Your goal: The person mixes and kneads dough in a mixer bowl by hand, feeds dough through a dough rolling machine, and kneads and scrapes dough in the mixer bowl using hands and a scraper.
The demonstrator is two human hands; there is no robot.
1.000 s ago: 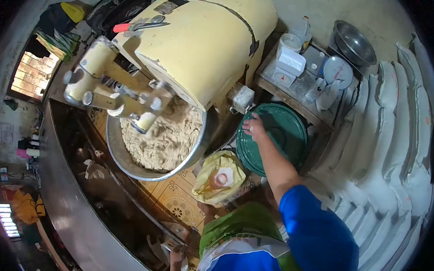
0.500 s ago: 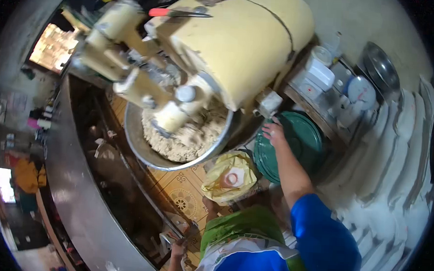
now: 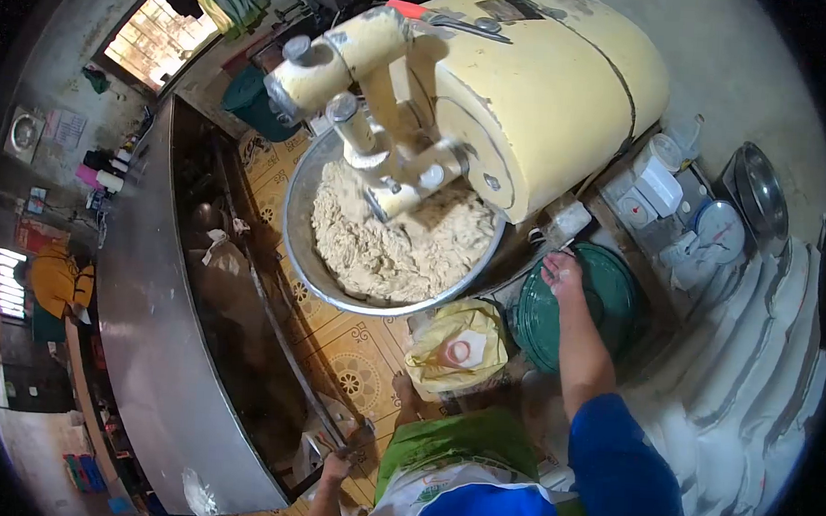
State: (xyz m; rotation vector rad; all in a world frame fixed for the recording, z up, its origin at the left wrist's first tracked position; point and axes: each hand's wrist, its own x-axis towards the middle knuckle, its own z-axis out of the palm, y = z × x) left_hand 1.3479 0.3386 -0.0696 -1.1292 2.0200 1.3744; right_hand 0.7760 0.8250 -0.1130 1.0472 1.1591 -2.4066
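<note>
My right hand is over the far rim of a green round lid, just below a small switch-like box beside the mixer. Its fingers are curled together, and anything between them is too small to make out. My left hand hangs low, by the end of a long rail along the metal table; its fingers are too unclear to read. A cream-coloured mixer has its arm down in a large metal bowl of lumpy pale dough.
Between my feet and the bowl stands a yellow plastic bag with a reddish ring-shaped thing in it. White sacks are stacked at right. Scales and metal basins stand behind. A person in orange is far left.
My view has shifted, so the mixer and bowl show lower and further right. The mixer arm has swung to another position. My right hand has drawn slightly away from the box, fingers more curled.
</note>
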